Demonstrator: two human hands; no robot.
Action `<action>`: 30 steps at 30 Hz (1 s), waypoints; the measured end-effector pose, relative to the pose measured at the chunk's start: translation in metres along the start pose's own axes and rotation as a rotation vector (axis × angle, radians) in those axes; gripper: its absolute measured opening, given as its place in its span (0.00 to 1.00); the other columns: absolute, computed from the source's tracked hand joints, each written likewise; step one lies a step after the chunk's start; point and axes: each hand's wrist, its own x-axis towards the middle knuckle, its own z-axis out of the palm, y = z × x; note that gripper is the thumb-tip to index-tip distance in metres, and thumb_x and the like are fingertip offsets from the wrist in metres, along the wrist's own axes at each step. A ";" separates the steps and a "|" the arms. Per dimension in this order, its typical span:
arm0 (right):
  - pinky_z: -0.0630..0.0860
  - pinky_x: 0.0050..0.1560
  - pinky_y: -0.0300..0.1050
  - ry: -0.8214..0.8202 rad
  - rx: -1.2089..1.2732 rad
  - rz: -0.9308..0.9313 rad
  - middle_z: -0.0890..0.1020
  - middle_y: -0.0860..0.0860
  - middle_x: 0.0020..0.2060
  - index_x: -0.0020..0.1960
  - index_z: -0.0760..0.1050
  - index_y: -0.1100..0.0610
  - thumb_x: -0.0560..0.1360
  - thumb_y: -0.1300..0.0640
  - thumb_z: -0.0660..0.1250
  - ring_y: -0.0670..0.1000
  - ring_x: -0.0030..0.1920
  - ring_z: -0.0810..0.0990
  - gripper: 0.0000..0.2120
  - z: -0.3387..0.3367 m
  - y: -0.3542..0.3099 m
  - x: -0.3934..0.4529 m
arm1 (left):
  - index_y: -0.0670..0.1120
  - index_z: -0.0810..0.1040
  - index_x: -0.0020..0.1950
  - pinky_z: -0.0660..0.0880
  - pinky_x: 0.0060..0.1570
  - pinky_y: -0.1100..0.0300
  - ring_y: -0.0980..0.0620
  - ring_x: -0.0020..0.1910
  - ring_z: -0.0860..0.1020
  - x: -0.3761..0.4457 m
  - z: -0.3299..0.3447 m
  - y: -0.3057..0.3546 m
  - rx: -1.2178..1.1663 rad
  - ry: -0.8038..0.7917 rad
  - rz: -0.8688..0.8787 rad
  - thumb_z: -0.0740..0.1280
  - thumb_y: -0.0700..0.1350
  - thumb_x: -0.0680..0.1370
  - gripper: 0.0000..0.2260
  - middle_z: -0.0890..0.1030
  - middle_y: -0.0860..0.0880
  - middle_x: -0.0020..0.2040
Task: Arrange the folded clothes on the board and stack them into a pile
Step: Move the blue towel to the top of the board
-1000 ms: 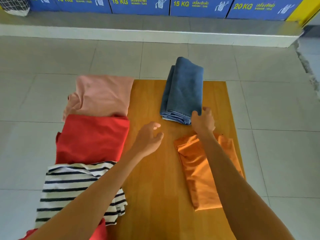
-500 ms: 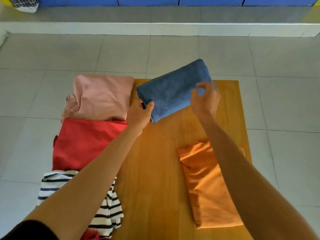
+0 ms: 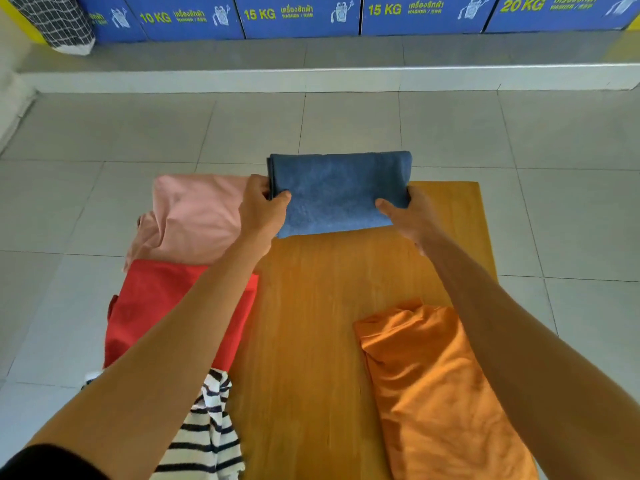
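A folded blue cloth (image 3: 337, 188) lies crosswise at the far end of the wooden board (image 3: 311, 323). My left hand (image 3: 259, 209) grips its left end and my right hand (image 3: 412, 216) grips its right end. A folded orange garment (image 3: 433, 386) lies on the board's near right. Along the board's left edge lie a folded pink garment (image 3: 194, 213), a folded red one (image 3: 156, 306) and a striped black-and-white one (image 3: 207, 438), partly hidden by my left arm.
The board rests on a grey tiled floor (image 3: 571, 220). A raised step (image 3: 311, 77) runs across the back, with blue washer boxes (image 3: 298, 13) on it. A checked bag (image 3: 52, 22) stands at the back left.
Both hands took hold of the blue cloth and turned it from lengthwise to crosswise at the board's far end. The left hand moved from mid-board to the cloth's left end.
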 end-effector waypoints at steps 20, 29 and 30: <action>0.74 0.61 0.47 0.543 -0.032 0.087 0.83 0.50 0.58 0.63 0.77 0.53 0.76 0.51 0.68 0.50 0.61 0.79 0.16 -0.071 0.086 -0.170 | 0.43 0.70 0.70 0.71 0.61 0.58 0.47 0.61 0.77 -0.168 0.031 -0.048 0.331 -0.263 -0.012 0.66 0.48 0.77 0.22 0.79 0.45 0.64; 0.72 0.58 0.63 0.399 -0.366 0.545 0.73 0.61 0.62 0.63 0.73 0.56 0.72 0.36 0.70 0.63 0.62 0.71 0.29 -0.067 0.177 -0.256 | 0.45 0.60 0.75 0.77 0.57 0.49 0.44 0.63 0.77 -0.231 0.072 -0.059 0.389 -0.554 -0.189 0.70 0.65 0.70 0.42 0.76 0.47 0.66; 0.72 0.57 0.61 0.420 -0.386 0.497 0.74 0.61 0.61 0.60 0.74 0.56 0.73 0.39 0.70 0.63 0.60 0.71 0.25 -0.065 0.174 -0.252 | 0.45 0.62 0.73 0.78 0.54 0.49 0.44 0.59 0.78 -0.228 0.072 -0.060 0.402 -0.582 -0.183 0.70 0.63 0.71 0.38 0.77 0.47 0.63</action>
